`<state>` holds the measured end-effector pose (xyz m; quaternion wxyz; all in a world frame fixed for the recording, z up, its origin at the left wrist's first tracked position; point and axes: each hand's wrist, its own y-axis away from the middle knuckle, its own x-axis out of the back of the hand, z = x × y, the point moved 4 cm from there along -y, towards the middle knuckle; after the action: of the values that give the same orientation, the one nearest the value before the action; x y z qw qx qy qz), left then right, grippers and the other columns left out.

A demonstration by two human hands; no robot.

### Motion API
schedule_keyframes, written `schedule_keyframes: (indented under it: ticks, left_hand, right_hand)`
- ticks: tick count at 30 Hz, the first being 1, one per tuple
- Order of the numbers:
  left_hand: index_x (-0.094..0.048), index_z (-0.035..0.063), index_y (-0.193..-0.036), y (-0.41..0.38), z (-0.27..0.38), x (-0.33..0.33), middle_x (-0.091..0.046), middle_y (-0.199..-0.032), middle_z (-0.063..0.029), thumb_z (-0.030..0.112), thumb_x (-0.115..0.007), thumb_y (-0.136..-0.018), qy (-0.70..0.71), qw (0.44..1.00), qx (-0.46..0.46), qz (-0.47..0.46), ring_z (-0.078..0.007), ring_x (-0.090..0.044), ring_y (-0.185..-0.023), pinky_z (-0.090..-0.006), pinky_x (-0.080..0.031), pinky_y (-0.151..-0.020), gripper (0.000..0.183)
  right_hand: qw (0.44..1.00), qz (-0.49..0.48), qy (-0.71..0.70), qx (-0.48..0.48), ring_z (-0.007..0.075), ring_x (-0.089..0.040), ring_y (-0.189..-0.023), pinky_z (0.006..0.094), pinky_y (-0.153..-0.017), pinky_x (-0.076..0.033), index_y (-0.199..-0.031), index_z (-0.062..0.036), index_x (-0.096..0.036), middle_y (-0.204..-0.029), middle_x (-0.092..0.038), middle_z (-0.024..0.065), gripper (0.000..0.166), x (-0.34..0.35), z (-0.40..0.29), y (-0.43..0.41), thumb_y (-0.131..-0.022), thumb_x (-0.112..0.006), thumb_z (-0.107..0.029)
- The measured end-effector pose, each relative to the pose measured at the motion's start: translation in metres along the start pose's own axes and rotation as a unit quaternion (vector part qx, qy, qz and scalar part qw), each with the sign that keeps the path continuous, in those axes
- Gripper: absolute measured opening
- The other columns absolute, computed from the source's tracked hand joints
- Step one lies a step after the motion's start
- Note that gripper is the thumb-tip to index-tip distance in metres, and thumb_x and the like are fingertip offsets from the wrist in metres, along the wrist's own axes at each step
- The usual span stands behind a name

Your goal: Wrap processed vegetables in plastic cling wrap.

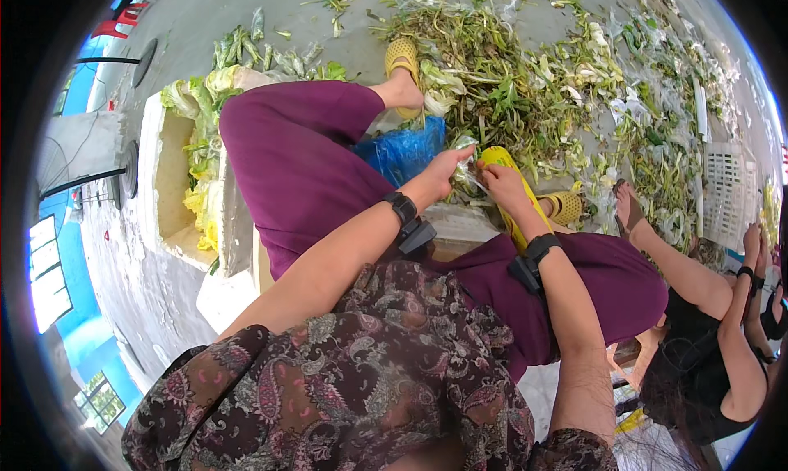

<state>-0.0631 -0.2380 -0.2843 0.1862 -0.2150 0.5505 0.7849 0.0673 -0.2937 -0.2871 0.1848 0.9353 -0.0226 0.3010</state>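
Observation:
In front of my lap, my left hand (446, 170) is at a leafy vegetable in clear plastic wrap (465, 163), fingers stretched along it. My right hand (502, 185) pinches the film at the near right side of that bundle, with thumb and fingers together. A yellow roll of cling film (506, 191) lies lengthwise against my right thigh, partly hidden under my right hand and forearm. Just beyond my left hand sits a blue plastic bag (403, 154) between my legs. Below the hands, a pale foam box edge (458, 222) shows.
A foam box (231, 225) holding leafy cabbages (200, 102) stands at my left, with wrapped vegetables (295, 58) on the floor behind. Trimmed leaves and stems (492, 71) cover much of the floor ahead. A co-worker (695, 360) sits at right near a white plastic crate (729, 194).

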Motion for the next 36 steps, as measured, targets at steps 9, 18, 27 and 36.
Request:
schedule_keyframes:
  ticks: [9, 18, 27, 36]
  left_hand:
    - [-0.059, 0.0041, -0.095, -0.006, -0.001, 0.001, -0.060, -0.083, -0.0036, 0.022, -0.061, -0.086, -0.153, 0.979, -0.136, -0.002, -0.0137, -0.055, -0.073, -0.0292, -0.044, -0.067, 0.020]
    - [-0.058, 0.0040, -0.090, 0.006, 0.016, -0.007, -0.061, -0.080, -0.0061, 0.024, -0.059, -0.089, -0.058, 0.992, -0.112, -0.007, -0.0171, -0.059, -0.070, -0.0332, -0.050, -0.064, 0.020]
    - [-0.055, 0.0008, -0.094, 0.000, 0.009, 0.006, -0.061, -0.077, -0.0095, 0.022, -0.058, -0.089, 0.019, 0.997, -0.066, 0.032, -0.0194, -0.061, -0.063, -0.0318, -0.050, -0.054, 0.022]
    - [-0.056, 0.0008, -0.097, -0.004, -0.020, 0.008, -0.060, -0.075, -0.0083, 0.022, -0.055, -0.090, -0.009, 0.998, 0.032, 0.061, -0.0189, -0.060, -0.060, -0.0309, -0.046, -0.049, 0.023]
  right_hand:
    - [0.996, -0.010, 0.063, -0.055, 0.0400, -0.060, -0.076, 0.0451, -0.069, -0.047, -0.077, -0.0013, -0.066, -0.077, -0.063, 0.0221, 0.037, -0.010, -0.012, -0.004, -0.083, -0.055, -0.036]
    - [0.994, -0.057, -0.091, -0.027, 0.0219, -0.064, -0.080, 0.0340, -0.072, -0.050, -0.100, -0.0004, -0.065, -0.091, -0.067, 0.0128, 0.027, 0.018, 0.013, -0.012, -0.081, -0.061, -0.019]
    - [0.995, -0.038, 0.055, -0.071, 0.0226, -0.064, -0.076, 0.0326, -0.071, -0.050, -0.089, 0.0003, -0.066, -0.083, -0.067, 0.0124, 0.032, 0.015, 0.021, 0.005, -0.072, -0.071, -0.026]
    - [0.977, -0.097, 0.174, -0.080, 0.0300, -0.061, -0.058, 0.0385, -0.058, -0.048, -0.080, 0.0017, -0.061, -0.063, -0.061, 0.0162, 0.040, -0.018, 0.028, -0.011, -0.080, -0.064, -0.038]
